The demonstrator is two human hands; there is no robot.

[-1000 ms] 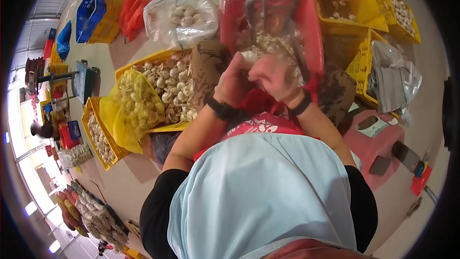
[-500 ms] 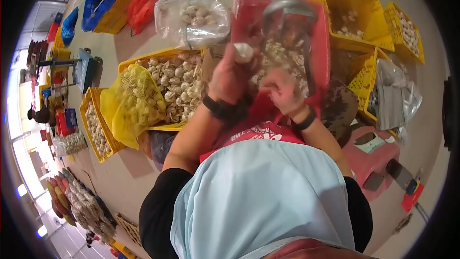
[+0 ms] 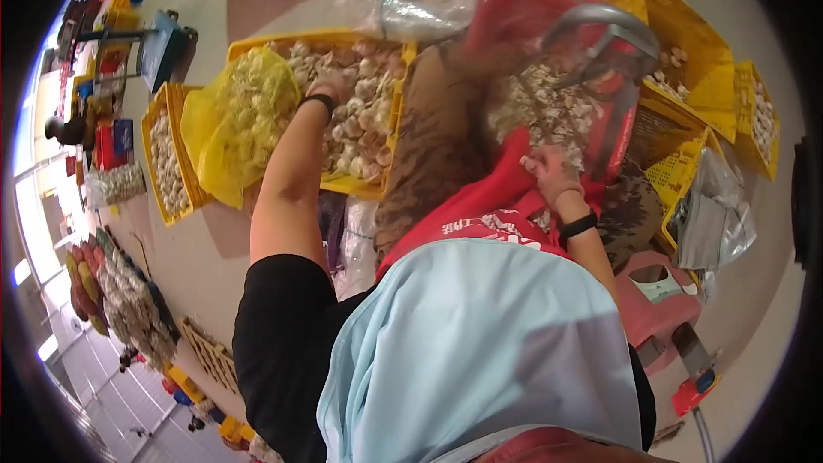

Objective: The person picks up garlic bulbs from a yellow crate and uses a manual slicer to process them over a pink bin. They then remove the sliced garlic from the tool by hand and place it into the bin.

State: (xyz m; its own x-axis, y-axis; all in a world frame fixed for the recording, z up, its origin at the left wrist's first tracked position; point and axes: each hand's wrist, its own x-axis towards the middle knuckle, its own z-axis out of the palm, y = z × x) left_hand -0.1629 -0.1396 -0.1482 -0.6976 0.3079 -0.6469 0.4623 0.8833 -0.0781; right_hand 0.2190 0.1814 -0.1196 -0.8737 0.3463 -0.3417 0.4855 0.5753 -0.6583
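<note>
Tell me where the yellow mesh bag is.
In the head view, the yellow mesh bag is on the person's left, over the near-left part of the large garlic crate, beside the left hand.

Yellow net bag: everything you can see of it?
The yellow net bag is thin open mesh, bulging with pale bulbs that show through. It slumps over the left end of the large yellow crate, loose folds hanging outside. Its mouth can't be made out. The left hand is beside it, over the crate; contact is unclear.
</note>
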